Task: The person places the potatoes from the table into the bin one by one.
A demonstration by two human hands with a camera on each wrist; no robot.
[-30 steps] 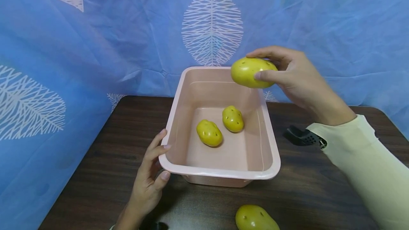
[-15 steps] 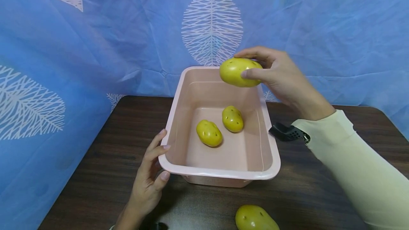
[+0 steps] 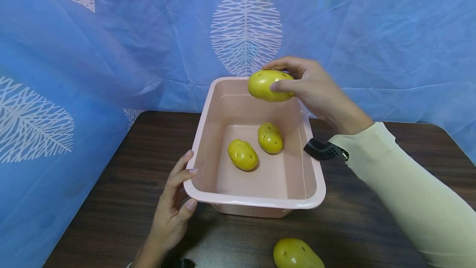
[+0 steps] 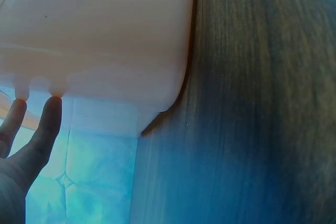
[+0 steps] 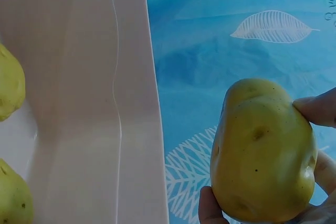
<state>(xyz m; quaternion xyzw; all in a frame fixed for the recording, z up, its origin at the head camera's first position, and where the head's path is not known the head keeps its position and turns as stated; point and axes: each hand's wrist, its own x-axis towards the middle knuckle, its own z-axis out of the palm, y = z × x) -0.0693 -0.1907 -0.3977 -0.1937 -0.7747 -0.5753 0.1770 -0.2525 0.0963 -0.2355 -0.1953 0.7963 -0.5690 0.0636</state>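
Observation:
My right hand (image 3: pixel 310 88) grips a yellow-green potato (image 3: pixel 265 86) from the right, thumb on its near side. It is held above the far right part of a pale pink plastic bin (image 3: pixel 253 203). In the right wrist view, that potato (image 5: pixel 262 150) shows between thumb and fingers, apart from the bin wall. Two more potatoes lie apart on the bin floor, a left potato (image 3: pixel 243 154) and a right potato (image 3: pixel 270 138). At the bin's near left corner, my left hand (image 3: pixel 171 206) touches the rim with extended fingers; its fingertips (image 4: pixel 54 100) meet the wall in the left wrist view.
Another potato (image 3: pixel 297 253) lies on the dark wooden table (image 3: pixel 357 218) in front of the bin, cut off by the frame edge. A blue cloth (image 3: pixel 167 24) with white leaf patterns hangs behind the table and at its left.
My right hand has moved left with the potato, from beside the bin's far right corner to over the bin. The left hand, the bin and the other potatoes stay where they were.

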